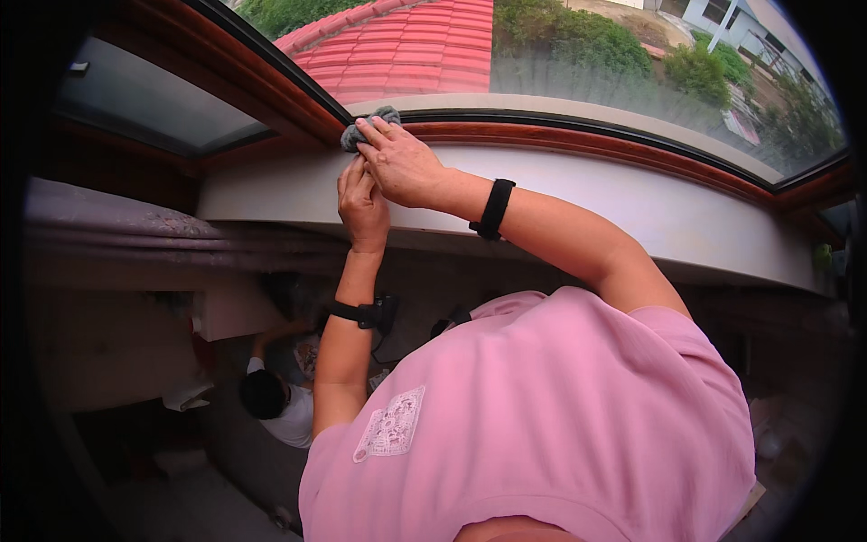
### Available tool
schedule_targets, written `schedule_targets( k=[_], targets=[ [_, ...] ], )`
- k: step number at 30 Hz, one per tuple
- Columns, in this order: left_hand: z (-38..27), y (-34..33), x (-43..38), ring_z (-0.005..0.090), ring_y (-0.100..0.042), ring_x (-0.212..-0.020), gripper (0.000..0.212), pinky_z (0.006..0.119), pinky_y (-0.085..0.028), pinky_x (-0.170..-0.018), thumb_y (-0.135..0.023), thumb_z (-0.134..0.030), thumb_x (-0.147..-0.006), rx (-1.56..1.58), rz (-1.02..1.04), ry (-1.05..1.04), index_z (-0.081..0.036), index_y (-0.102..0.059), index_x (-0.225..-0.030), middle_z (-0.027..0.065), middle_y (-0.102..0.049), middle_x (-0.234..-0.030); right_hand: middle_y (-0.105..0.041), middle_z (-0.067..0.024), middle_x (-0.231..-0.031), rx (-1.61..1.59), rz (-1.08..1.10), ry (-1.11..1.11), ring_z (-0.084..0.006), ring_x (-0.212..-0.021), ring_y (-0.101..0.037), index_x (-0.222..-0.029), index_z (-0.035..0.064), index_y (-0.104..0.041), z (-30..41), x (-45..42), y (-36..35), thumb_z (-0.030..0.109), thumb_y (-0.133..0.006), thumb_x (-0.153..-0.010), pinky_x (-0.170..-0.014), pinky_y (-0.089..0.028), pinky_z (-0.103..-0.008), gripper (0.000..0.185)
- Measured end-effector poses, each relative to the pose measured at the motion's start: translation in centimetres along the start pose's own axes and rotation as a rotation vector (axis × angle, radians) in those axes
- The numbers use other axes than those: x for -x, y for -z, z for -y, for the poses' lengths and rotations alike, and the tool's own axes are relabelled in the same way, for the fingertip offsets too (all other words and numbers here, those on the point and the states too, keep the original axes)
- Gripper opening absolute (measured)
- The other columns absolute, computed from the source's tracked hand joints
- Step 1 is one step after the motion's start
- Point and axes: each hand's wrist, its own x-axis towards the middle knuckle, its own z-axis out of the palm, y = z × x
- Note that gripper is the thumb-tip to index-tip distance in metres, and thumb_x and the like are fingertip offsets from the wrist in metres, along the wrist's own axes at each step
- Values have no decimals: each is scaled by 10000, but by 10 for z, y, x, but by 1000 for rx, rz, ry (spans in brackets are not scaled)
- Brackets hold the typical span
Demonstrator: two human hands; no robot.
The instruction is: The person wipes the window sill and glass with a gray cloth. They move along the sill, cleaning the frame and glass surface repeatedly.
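Note:
A bunched grey cloth (351,140) lies against the lower left corner of the window frame, where the black seal meets the reddish-brown wood. My right hand (406,164) has its fingers over the cloth and presses it into that corner. Just below it, my left hand (364,209) is raised with fingers bent, their tips close to the lower edge of the cloth and partly behind my right hand. Whether the left fingers grip the cloth is hidden. The window pane (569,74) rises beyond both hands.
A white window sill (576,196) runs below the wooden frame (609,157). At left are a second window pane (156,101) and a floral curtain (135,220). Lower down in the dim room is another person (288,413) in a white top, near a pale box-like piece (237,308).

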Motion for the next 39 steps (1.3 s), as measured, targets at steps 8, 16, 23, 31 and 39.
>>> schedule_targets(
  k=[8,16,23,31,39],
  targets=[
    [81,-53,-2,258,-653,-1229,352,328,-524,-999,-609,-137,-1052,282,30,299,-26,-635,-1385,80,-629,-1449,-572,-140,-1507,208,133,104,-303,-1421,-471,-1175,37,-783,-2,-40,-41,279,-542,-969,-1165,-351,-438,399],
    [-16,-32,2,357,-667,-1156,224,410,-542,-987,-655,-40,-957,388,178,301,-46,-776,-1145,114,-729,-1225,-565,-226,-1472,-41,240,-106,-389,-1379,-496,-1258,-82,-676,-20,31,43,180,-540,-1030,-1186,-388,-457,373],
    [17,99,-148,300,-638,-1178,372,385,-514,-1034,-631,76,-908,-108,-364,-265,-112,-802,-1180,74,-698,-1326,-490,-251,-1546,-127,-449,199,-426,-1450,-448,-1431,-41,-583,30,-113,92,158,-611,-995,-1206,-388,-467,480],
    [63,89,-170,357,-623,-1157,408,445,-510,-1025,-632,27,-877,-150,-476,-224,-63,-754,-1255,144,-687,-1254,-311,-313,-1653,35,-321,199,-489,-1554,-275,-1558,-57,-406,35,-147,46,102,-582,-929,-1266,-300,-507,673],
    [89,-18,-36,368,-678,-1100,419,424,-578,-939,-630,60,-871,230,-294,235,-162,-792,-1188,131,-660,-1268,-285,-281,-1680,77,10,11,-453,-1565,-278,-1589,8,-397,10,-44,-34,-28,-534,-910,-1277,-296,-469,694]
  ],
)
